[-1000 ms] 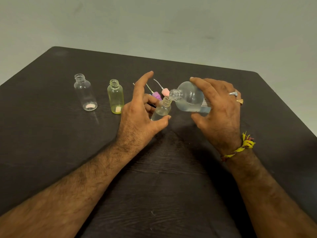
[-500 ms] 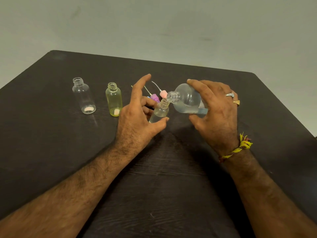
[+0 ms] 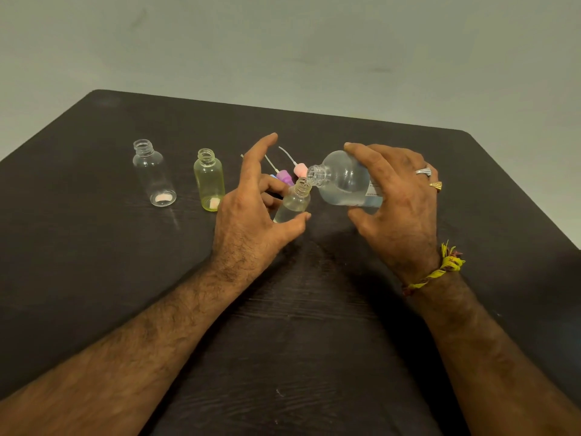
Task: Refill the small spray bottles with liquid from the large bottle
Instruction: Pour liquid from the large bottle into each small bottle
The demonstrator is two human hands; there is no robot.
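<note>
Since the earlier frames the hands and bottles have barely shifted on the table (image 3: pixel 94 262); the large bottle (image 3: pixel 344 180) remains tipped over the small one, its mouth still against the small neck, and the two spare bottles stand where they stood.

The right hand (image 3: pixel 399 209) grips the large bottle, fingers curled over its top and thumb under its lower side. The bottle lies nearly level, neck pointing left and a little down, with clear liquid pooled along its lower side. Its open mouth touches the rim of the small clear bottle (image 3: pixel 294 202), which the left hand (image 3: pixel 251 215) pinches low on the body between thumb and curled middle fingers, while the index finger sticks up free. That small bottle leans to the right, toward the large one; whether its base rests on the table is hidden by the thumb. This all sits about the middle of the table, somewhat nearer the far edge.

Toward the far left corner an uncapped clear bottle (image 3: pixel 153 174) stands upright, and just right of it an uncapped yellow-tinted bottle (image 3: pixel 209 180), apart from each other. Behind the left hand lie spray caps with thin dip tubes, one purple cap (image 3: pixel 285 177) and one pink cap (image 3: pixel 300 169). The right hand wears two rings and a yellow thread band (image 3: pixel 440 269) at the wrist
</note>
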